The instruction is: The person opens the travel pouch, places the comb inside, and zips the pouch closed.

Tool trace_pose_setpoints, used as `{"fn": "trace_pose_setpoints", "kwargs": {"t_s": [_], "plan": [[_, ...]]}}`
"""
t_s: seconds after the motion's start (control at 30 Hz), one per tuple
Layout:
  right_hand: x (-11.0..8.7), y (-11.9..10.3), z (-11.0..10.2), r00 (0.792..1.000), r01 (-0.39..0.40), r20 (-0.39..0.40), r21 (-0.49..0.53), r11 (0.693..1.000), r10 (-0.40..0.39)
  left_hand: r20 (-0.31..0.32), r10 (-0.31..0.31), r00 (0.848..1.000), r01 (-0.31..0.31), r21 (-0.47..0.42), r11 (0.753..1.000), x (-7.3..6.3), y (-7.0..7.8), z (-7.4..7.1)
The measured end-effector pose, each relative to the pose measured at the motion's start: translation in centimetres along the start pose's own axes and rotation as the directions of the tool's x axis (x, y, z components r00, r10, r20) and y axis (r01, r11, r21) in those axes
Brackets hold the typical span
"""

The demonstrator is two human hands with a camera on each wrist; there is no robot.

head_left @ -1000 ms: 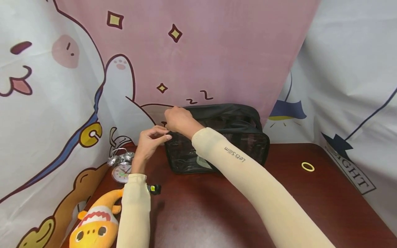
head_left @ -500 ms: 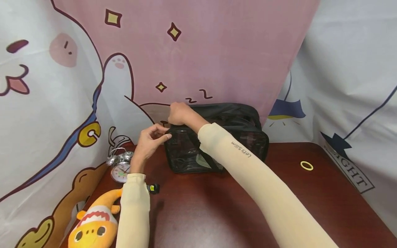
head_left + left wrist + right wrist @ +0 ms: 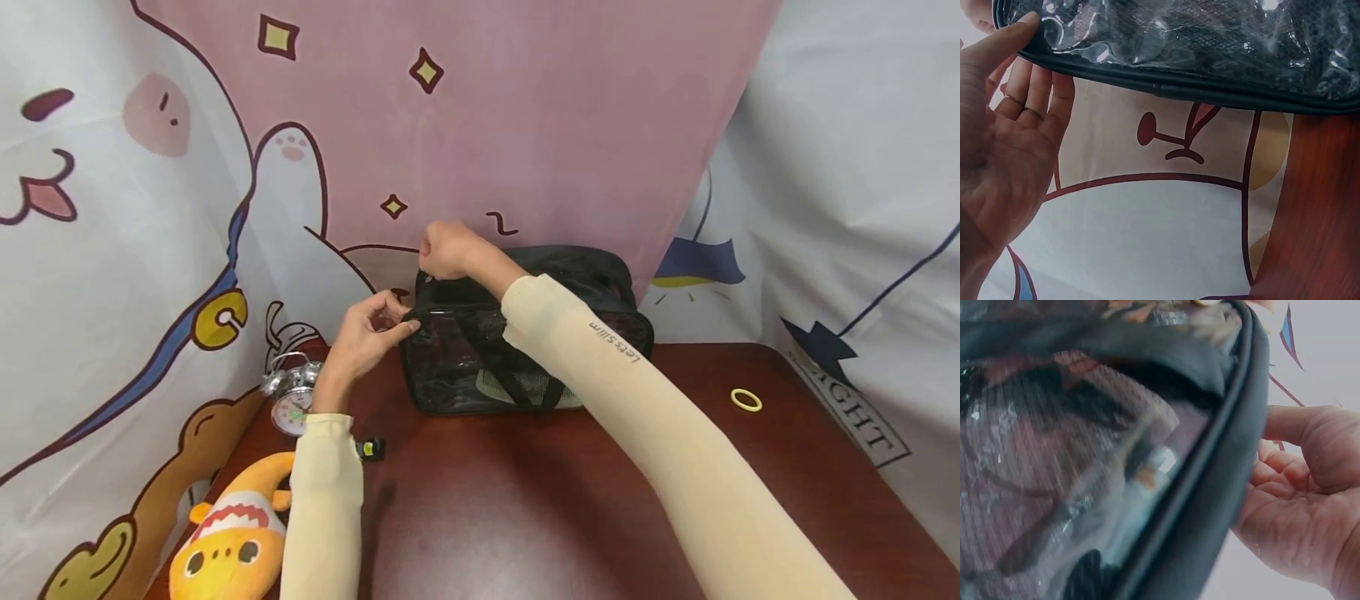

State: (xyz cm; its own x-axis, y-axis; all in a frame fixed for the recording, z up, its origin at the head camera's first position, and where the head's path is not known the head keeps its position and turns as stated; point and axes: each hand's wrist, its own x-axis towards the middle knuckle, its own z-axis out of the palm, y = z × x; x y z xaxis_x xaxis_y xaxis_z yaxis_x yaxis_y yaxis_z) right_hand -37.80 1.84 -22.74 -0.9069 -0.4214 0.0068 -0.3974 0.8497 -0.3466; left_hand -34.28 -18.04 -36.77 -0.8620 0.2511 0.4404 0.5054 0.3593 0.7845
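Note:
A black bag with clear plastic panels and dark piping (image 3: 450, 367) stands upright at the back of the table. At its upper left front corner, my left hand (image 3: 362, 337) pinches the edge; in the left wrist view the thumb (image 3: 1025, 26) lies on the clear panel and the other fingers are behind the rim. My right hand (image 3: 450, 250) is curled at the bag's rear upper left edge. In the right wrist view its fingers (image 3: 1282, 465) go behind the black rim (image 3: 1210, 506), so what exactly they grip is partly hidden. A pale mesh patch (image 3: 491, 386) shows low on the bag.
Left of the bag, a silver twin-bell alarm clock (image 3: 292, 408) stands by an orange plush shark (image 3: 228, 554). A yellow ring (image 3: 746, 400) lies on the right of the red-brown table (image 3: 465, 517). Printed cloth (image 3: 570, 125) hangs behind and at both sides.
My right hand has moved up, back and slightly right along the bag's top left side, away from the left hand. The left hand keeps its pinch on the corner.

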Motion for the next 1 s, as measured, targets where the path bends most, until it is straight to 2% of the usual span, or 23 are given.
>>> {"fn": "trace_pose_setpoints", "kwargs": {"t_s": [0.1, 0.23, 0.4, 0.53, 0.63, 0.8, 0.9, 1.0], "plan": [[-0.8, 0.8, -1.2, 1.0, 0.004, 0.014, 0.056, 0.998, -0.005, 0.005, -0.015, 1.0, 0.015, -0.006, 1.0, 0.3, 0.1, 0.1], [-1.3, 2.4, -2.2, 0.998, 0.003, 0.062, 0.231, 0.973, -0.017, 0.005, -0.033, 0.999, 0.034, -0.031, 0.999, 0.4, 0.1, 0.1], [-1.8, 4.7, -2.6, 0.993, -0.045, 0.12, 0.468, 0.882, -0.013, -0.003, -0.029, 1.0, 0.029, -0.051, 0.998, 0.3, -0.1, 0.1], [-2.2, 6.4, -3.0, 0.989, -0.08, 0.146, 0.584, 0.808, -0.007, -0.003, -0.01, 1.0, 0.009, -0.046, 0.999, 0.3, -0.1, 0.1], [-2.5, 7.5, -3.3, 0.987, -0.096, 0.162, 0.623, 0.777, -0.008, 0.001, 0.005, 1.0, -0.005, -0.044, 0.999, 0.3, -0.2, 0.1], [-3.2, 8.6, -4.0, 0.98, -0.122, 0.2, 0.66, 0.741, -0.017, 0.005, 0.016, 1.0, -0.015, -0.038, 0.999, 0.3, -0.2, 0.1], [-3.4, 8.9, -4.4, 0.973, -0.137, 0.228, 0.673, 0.727, -0.028, 0.002, 0.014, 1.0, -0.014, -0.038, 0.999, 0.3, -0.2, 0.0], [-3.7, 9.2, -4.8, 0.969, -0.153, 0.248, 0.669, 0.727, -0.023, -0.001, 0.009, 1.0, -0.009, -0.039, 0.999, 0.2, -0.2, 0.0]]}}
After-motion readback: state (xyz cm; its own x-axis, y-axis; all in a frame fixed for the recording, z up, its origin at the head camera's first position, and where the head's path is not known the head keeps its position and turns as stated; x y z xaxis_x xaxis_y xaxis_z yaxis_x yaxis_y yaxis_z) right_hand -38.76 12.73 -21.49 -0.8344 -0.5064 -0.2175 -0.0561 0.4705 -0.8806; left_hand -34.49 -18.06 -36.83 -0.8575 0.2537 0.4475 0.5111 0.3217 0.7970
